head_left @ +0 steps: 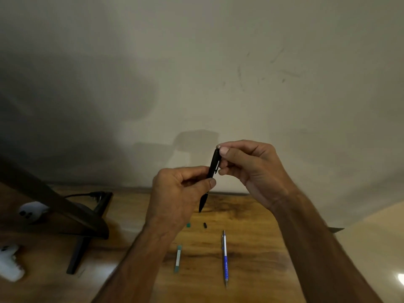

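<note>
A black pen (pixel 210 176) is held upright above the wooden table (pixel 251 237), tip pointing down. My left hand (pixel 177 193) grips its lower barrel between thumb and fingers. My right hand (pixel 249 167) pinches the pen's top end with thumb and forefinger. On the table below lie a blue and silver pen (pixel 225 259), a green and white pen part (pixel 178 258), a small black piece (pixel 205 225) and a small green piece (pixel 188 225).
A dark monitor stand (pixel 87 226) with a cable (pixel 80 195) sits at the left. White objects (pixel 9 263) lie at the far left edge. A pale wall (pixel 218 84) rises directly behind the table. The table's right edge (pixel 334 229) is near my right forearm.
</note>
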